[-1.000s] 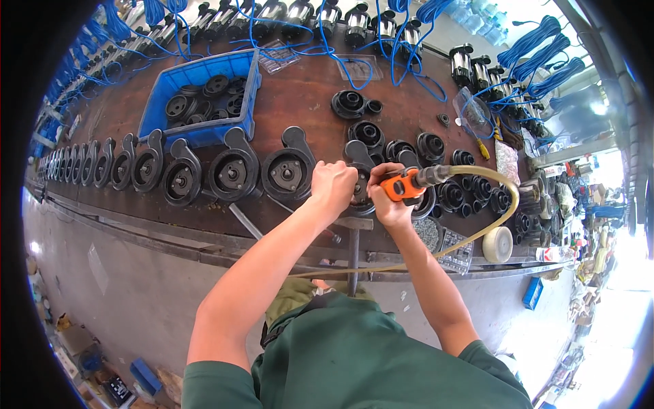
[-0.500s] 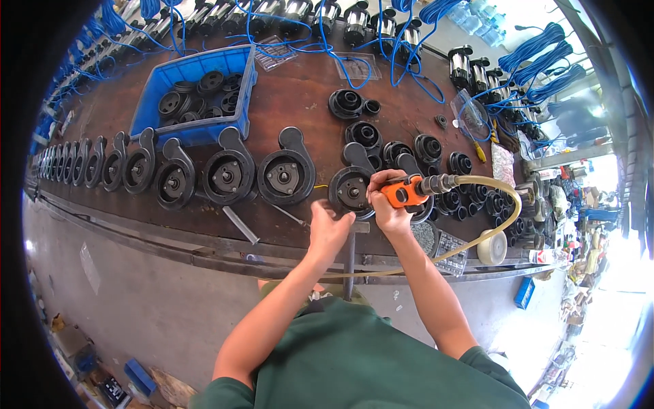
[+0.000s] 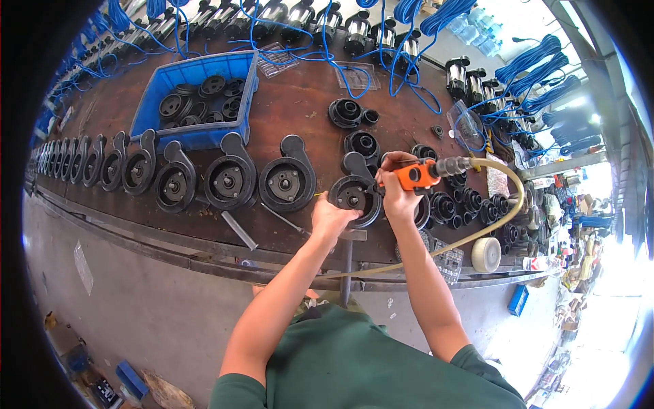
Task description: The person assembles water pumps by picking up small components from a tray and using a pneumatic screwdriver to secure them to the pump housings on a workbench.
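Note:
My right hand (image 3: 398, 194) is wrapped round an orange air screwdriver (image 3: 417, 176), held level above the bench with a pale hose running off its metal fitting. Just left of it lies a round black pump casing (image 3: 353, 180) with a short neck and a shaft stub at its centre. My left hand (image 3: 330, 219) grips the near left rim of this casing, thumb over the edge, other fingers partly hidden. The tool's tip is hard to make out behind my right fingers. Further left, similar casings (image 3: 287, 174) stand in a long row.
A blue crate (image 3: 197, 136) of black round parts stands behind the row. Steel motors (image 3: 357, 33) with blue cables line the far edge. Black ring-shaped parts (image 3: 444, 206) and a white roll (image 3: 486, 255) lie to the right. A metal bar (image 3: 240, 230) and screwdriver (image 3: 281, 217) lie near the front edge.
My left hand has moved forward onto the casing's rim. The air screwdriver in my right hand has shifted up and to the right, off the casing's centre.

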Demonstrator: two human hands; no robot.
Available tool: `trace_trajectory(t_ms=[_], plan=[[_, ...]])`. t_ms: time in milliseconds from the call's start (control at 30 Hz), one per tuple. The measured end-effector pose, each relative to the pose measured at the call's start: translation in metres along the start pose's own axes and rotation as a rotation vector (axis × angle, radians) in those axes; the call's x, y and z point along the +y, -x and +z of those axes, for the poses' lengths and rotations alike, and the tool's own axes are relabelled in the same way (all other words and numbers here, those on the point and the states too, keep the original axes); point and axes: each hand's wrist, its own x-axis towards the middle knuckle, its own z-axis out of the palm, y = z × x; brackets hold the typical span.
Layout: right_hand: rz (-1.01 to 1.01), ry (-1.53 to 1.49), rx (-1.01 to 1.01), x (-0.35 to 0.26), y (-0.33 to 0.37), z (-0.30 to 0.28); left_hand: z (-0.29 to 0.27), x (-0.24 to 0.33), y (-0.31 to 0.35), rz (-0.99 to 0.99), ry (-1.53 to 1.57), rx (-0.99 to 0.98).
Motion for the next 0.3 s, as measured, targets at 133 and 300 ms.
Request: trace_trajectory(t_ms=[133, 300], plan=[[-0.032, -0.026, 0.031, 0.012, -0.002, 0.000, -0.002, -0.001, -0.002, 0.010, -0.002, -0.002], [-0.006, 0.042, -0.020, 0.017, -0.002, -0.004, -0.002, -0.009, -0.009, 0.046, -0.004, 0.003]])
